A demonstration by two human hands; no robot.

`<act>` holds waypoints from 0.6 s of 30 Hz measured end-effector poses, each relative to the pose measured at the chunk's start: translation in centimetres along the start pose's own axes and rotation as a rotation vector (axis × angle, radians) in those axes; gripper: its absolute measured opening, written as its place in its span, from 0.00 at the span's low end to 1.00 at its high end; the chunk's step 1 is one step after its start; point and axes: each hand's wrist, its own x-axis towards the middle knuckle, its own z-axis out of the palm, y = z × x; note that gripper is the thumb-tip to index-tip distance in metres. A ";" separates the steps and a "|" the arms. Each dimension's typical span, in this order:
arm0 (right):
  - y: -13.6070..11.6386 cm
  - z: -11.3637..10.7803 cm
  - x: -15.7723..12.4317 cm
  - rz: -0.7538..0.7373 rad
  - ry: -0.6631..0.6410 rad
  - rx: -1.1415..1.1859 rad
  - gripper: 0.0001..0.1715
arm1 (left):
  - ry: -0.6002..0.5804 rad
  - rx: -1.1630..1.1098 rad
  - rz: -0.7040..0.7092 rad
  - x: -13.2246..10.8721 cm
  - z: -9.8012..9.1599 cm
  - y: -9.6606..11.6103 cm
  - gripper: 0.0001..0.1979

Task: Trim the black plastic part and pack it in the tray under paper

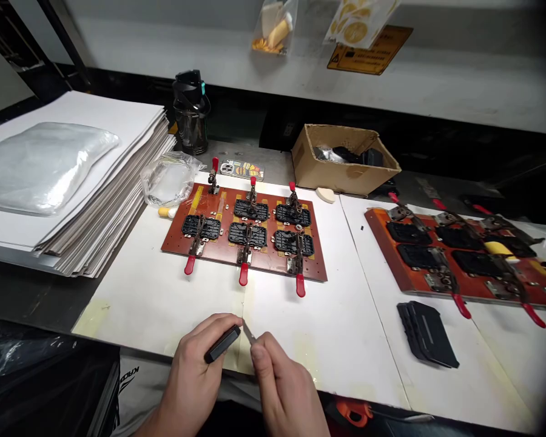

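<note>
Left hand [193,370] pinches a black part [221,343], right hand [284,382] a small blade [249,332] at its edge, six more parts [251,210] clamped on a jig [218,258]

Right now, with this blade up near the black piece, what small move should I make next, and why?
Probably angle the small blade slightly away from the left hand first: the right hand holds its tip right beside the left fingertips, and those fingers wrap over the black rectangular piece, so a slip could catch them.
</note>
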 end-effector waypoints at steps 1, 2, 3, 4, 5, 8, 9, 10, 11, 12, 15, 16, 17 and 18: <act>-0.1 -0.3 0.1 0.005 0.004 0.011 0.27 | 0.001 0.000 -0.008 0.0 0.0 0.0 0.24; -0.3 -0.3 0.2 -0.005 -0.003 0.017 0.27 | 0.000 -0.001 -0.026 0.0 -0.1 0.0 0.24; -0.4 -0.3 0.2 -0.029 -0.022 0.017 0.27 | -0.003 -0.003 -0.050 0.1 -0.1 0.0 0.25; -0.6 -0.1 0.1 -0.063 -0.048 0.008 0.27 | -0.011 -0.008 -0.078 0.1 0.0 0.1 0.27; -0.7 0.2 0.1 -0.099 -0.077 -0.009 0.27 | -0.020 -0.018 -0.107 0.1 0.0 0.2 0.27; -0.9 1.3 0.0 -0.178 -0.127 -0.064 0.25 | -0.047 -0.066 -0.174 0.2 0.1 0.8 0.26; -1.0 1.5 0.1 -0.188 -0.131 -0.073 0.25 | -0.051 -0.082 -0.190 0.2 0.1 0.9 0.25; -1.0 1.6 0.1 -0.189 -0.131 -0.078 0.25 | -0.052 -0.095 -0.199 0.2 0.2 1.1 0.25; -1.0 1.7 0.2 -0.184 -0.133 -0.083 0.26 | -0.052 -0.105 -0.203 0.2 0.2 1.1 0.24; -1.1 1.6 0.2 -0.175 -0.135 -0.090 0.26 | -0.053 -0.113 -0.205 0.2 0.2 1.2 0.24; -1.2 1.2 0.3 -0.143 -0.143 -0.109 0.27 | -0.041 -0.142 -0.198 0.1 0.3 1.3 0.26; -1.3 1.1 0.3 -0.137 -0.145 -0.111 0.28 | -0.036 -0.153 -0.194 0.1 0.3 1.3 0.26; -1.4 1.0 0.3 -0.134 -0.144 -0.111 0.28 | -0.031 -0.160 -0.190 0.1 0.3 1.3 0.27; -1.5 1.0 0.3 -0.133 -0.141 -0.113 0.28 | -0.027 -0.165 -0.186 0.2 0.4 1.4 0.27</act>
